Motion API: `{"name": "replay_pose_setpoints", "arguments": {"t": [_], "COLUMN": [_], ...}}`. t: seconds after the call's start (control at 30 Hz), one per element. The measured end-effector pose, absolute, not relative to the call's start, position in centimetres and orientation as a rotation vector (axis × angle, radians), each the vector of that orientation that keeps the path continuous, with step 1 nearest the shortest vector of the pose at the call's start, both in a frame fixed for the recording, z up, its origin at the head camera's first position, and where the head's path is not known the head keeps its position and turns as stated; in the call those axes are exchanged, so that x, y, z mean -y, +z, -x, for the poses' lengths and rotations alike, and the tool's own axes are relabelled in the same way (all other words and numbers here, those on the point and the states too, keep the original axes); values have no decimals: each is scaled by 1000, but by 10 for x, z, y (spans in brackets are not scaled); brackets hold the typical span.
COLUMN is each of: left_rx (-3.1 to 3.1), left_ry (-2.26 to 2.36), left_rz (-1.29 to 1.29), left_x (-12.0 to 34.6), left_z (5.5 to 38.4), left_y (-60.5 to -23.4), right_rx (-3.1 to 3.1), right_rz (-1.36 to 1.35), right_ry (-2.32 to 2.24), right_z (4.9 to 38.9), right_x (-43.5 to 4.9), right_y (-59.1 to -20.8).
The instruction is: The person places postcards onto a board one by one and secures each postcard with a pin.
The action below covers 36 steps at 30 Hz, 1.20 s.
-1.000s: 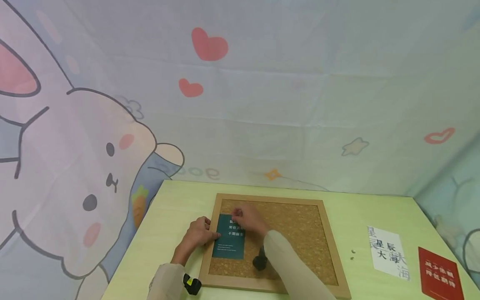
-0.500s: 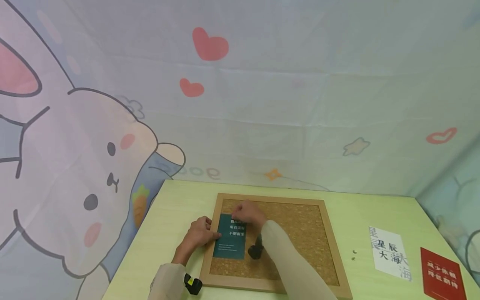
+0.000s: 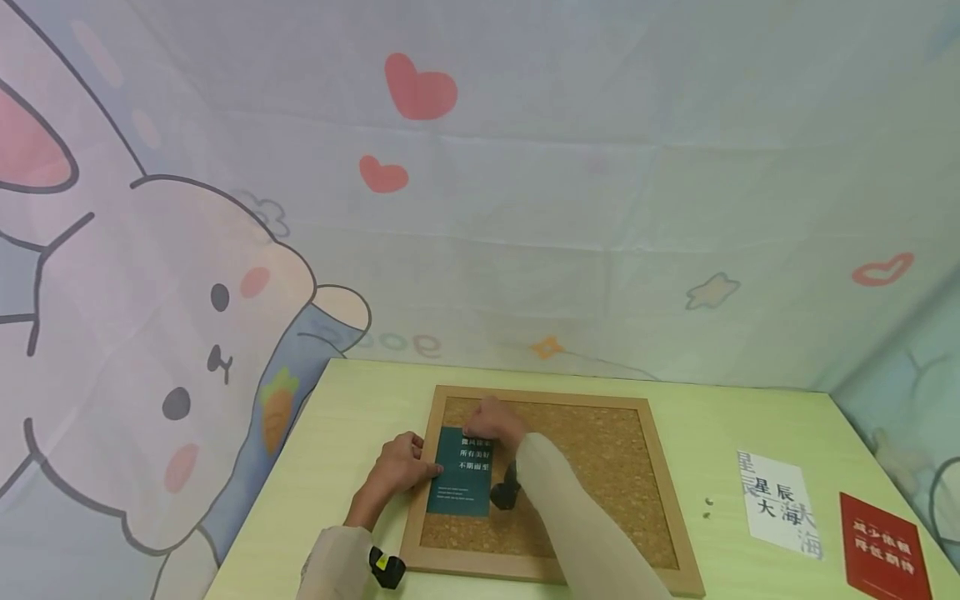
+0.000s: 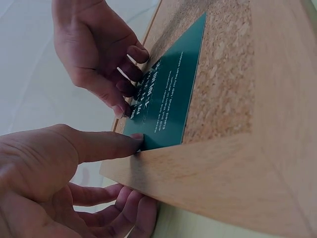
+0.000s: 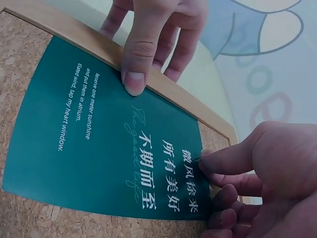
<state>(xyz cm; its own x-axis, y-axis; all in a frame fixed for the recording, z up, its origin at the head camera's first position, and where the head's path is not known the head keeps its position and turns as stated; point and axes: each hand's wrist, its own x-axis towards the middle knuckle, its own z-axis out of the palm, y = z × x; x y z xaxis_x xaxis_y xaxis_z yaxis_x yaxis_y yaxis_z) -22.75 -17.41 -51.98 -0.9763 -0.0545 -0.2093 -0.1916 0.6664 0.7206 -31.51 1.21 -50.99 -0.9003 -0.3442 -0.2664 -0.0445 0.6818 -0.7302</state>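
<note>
A dark green card (image 3: 457, 492) with white lettering lies on the left part of a wood-framed cork board (image 3: 600, 454). My left hand (image 3: 401, 465) grips the board's left side; its thumb (image 4: 134, 143) presses the card's edge while the other fingers curl against the outside of the frame. At the top edge of the card, my right hand (image 3: 497, 419) has its thumb and curled fingers around a small dark pushpin (image 5: 197, 159), mostly hidden by the thumb tip. The right wrist view shows the card lying slightly bowed over the cork.
Two small pins (image 3: 707, 508) lie on the pale green table (image 3: 720, 417) right of the board. Beyond them are a white card (image 3: 776, 529) with black lettering and a red card (image 3: 881, 554). A cartoon-printed cloth (image 3: 525, 250) hangs behind the table.
My right hand turns slightly at the card's top edge, the wrist and forearm shifting left, uncovering more lettering. The left hand keeps its place.
</note>
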Motion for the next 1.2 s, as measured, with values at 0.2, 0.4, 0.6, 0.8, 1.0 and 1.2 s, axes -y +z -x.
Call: {"name": "replay_pose_setpoints", "arguments": {"t": [0.2,0.4,0.6,0.8,1.0,1.2], "left_rx": [-2718,-2724,-2720,-2719,-2730,-2733], "left_ry": [1185,1193,1200,1201,1193,1192], "left_rz": [195,189,184,191,189,179], "left_x": [175,175,175,175,176,177], "left_z": [228,229,229,229,230,231], "left_y": [-520,-523,-524,-523,-525,-526], "right_rx": [-2544,-2572,-2568,-2577,-2592,-2602], "right_rz": [268,253,239,224,247,264], "right_ry": [-1034,-933,-907,-902,-888,-859], "right_z": [313,314,314,315,316,316], "right_x": [-9,-7,-6,-4,-3,-3], "right_y": [-507,-504,-501,-502,-502,-506]}}
